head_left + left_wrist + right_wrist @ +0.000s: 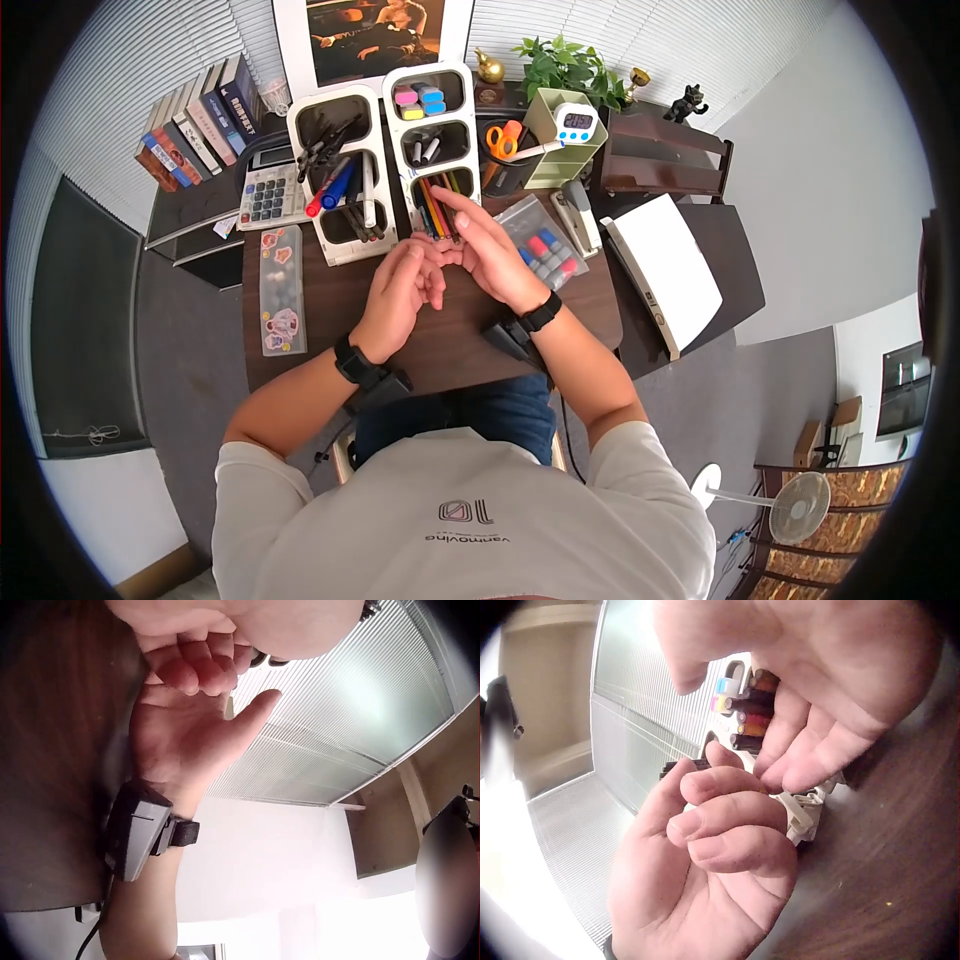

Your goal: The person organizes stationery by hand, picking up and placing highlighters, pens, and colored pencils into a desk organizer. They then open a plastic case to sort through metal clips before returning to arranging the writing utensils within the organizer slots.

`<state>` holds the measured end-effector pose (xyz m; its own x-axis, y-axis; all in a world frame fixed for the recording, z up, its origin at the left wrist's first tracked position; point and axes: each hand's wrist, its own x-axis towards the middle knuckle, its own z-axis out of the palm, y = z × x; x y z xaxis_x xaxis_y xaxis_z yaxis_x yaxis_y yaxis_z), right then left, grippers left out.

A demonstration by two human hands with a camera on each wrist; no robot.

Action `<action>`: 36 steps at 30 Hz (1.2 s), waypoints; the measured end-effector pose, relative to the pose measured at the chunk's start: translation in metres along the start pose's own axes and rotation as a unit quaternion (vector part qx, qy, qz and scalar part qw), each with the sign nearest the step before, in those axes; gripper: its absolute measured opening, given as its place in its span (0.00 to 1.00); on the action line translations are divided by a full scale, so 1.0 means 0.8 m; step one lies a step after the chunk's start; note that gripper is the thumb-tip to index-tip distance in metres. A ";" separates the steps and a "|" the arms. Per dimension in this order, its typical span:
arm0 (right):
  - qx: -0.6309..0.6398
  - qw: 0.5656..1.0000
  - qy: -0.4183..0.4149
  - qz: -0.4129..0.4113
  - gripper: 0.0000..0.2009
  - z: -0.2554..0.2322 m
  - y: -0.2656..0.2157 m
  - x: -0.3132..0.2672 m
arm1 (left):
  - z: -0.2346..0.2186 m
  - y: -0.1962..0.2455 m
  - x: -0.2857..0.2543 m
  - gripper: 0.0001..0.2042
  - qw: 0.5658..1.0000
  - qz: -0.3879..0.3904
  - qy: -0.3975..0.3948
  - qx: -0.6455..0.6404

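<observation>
Both hands meet over the desk in front of two white pen organizers. My left hand (393, 298) has its fingers loosely bent, with nothing visible in them. Its fingertips overlap those of my right hand (492, 255) in the head view. The right fingers are gently bent and hold nothing that shows. In the right wrist view, the left hand (712, 862) lies palm up below the right hand (832, 690). Just beyond the hands, coloured pencils (431, 205) stand in the front compartment of the right organizer (401, 140). The left organizer (303, 125) holds pens and markers (340, 183).
A sticker-covered case (281, 290) and a calculator (270, 198) lie at the left. On the right are a clear bag of coloured pieces (545, 245), a stapler (575, 215), a green holder with a digital clock (574, 122), and a white binder (665, 270).
</observation>
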<state>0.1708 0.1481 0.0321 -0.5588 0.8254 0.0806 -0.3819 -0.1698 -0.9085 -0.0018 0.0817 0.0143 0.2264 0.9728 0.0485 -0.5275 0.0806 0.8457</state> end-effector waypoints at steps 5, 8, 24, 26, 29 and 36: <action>0.005 1.000 -0.001 -0.002 0.29 0.005 -0.002 0.000 | -0.003 0.001 0.003 0.15 0.999 0.028 0.035 -0.015; 0.010 1.000 -0.007 0.010 0.28 0.000 0.001 0.000 | 0.006 0.002 0.003 0.15 0.997 0.033 0.063 -0.020; 0.009 0.999 -0.036 0.009 0.25 -0.003 0.004 0.003 | 0.005 0.004 0.004 0.18 0.998 0.019 0.067 -0.001; 0.022 0.999 -0.042 0.010 0.26 0.002 0.002 0.004 | 0.003 0.003 0.003 0.18 0.999 0.011 0.043 0.000; 0.031 0.998 -0.052 0.012 0.27 0.004 0.000 0.003 | 0.006 0.004 0.001 0.18 0.998 0.000 0.058 0.004; 0.023 0.998 -0.060 0.006 0.29 0.003 0.002 0.003 | 0.006 0.003 0.001 0.18 0.998 0.014 0.067 0.000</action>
<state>0.1671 0.1488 0.0318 -0.6467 0.7530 0.1212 -0.4065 -0.2059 -0.8902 0.0010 0.0819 0.0187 0.0998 0.9950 -0.0006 -0.5327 0.0540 0.8446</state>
